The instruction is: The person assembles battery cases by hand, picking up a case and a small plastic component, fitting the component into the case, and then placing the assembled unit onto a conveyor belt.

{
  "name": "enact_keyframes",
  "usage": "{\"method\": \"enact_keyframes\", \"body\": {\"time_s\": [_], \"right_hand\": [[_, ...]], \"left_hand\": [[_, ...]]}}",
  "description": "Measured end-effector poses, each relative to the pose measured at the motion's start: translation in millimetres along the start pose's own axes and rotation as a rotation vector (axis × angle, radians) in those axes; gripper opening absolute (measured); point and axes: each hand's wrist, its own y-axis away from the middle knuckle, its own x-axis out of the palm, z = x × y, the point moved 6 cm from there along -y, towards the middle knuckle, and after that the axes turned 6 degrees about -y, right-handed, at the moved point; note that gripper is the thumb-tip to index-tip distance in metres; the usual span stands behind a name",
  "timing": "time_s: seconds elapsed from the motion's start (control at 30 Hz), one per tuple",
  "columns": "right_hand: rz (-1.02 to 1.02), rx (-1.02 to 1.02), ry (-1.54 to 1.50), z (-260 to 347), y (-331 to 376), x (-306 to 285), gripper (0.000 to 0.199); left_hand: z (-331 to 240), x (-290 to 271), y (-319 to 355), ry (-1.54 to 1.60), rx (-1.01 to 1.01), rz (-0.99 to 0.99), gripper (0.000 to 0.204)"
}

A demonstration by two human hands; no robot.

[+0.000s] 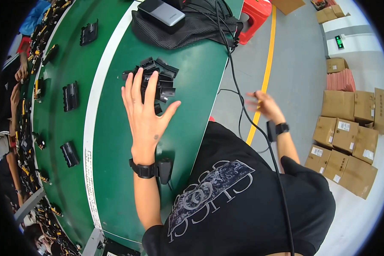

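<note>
On the green table (187,81), near its right edge, a pile of small black plastic parts (160,79) is lying. The left hand (146,112) is lying flat by the pile with its fingers (137,83) spread wide and released, and the fingertips are touching the near side of the pile. It is not gripping any part. A black band (144,170) is sitting on the left wrist.

The right hand (262,104) is hanging out past the right edge of the table, over the grey floor (294,64). It is blurry, so I cannot tell if its fingers are released or clenched. It is wearing a black band (281,128) too.

Behind the pile, at the far edge, a black mesh bag (187,30) is lying with a grey box (161,13) on top. A white stripe (91,123) is running along the table, and 4 bigger black parts (71,96) are sitting on the left of it. Brown boxes (345,132) are standing on the floor at the right, near a yellow line (266,68).
</note>
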Motion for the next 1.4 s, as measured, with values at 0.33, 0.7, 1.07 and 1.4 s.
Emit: {"method": "enact_keyframes", "body": {"time_s": [0.33,0.7,1.07,1.4], "right_hand": [[0.650,-0.013,-0.616,58,103,111,0.023],[1.307,-0.382,-0.978,294,124,182,0.024],[1.032,-0.738,-0.415,161,72,137,0.027],[0.386,-0.635,1.554,169,129,211,0.012]], "left_hand": [[7,-31,34,0.109,-0.118,-0.252,0.077],[53,-85,110,0.107,-0.335,-0.480,0.047],[52,-77,106,0.159,-0.291,-0.332,0.033],[73,-78,120,0.113,-0.342,-0.410,0.026]]}}
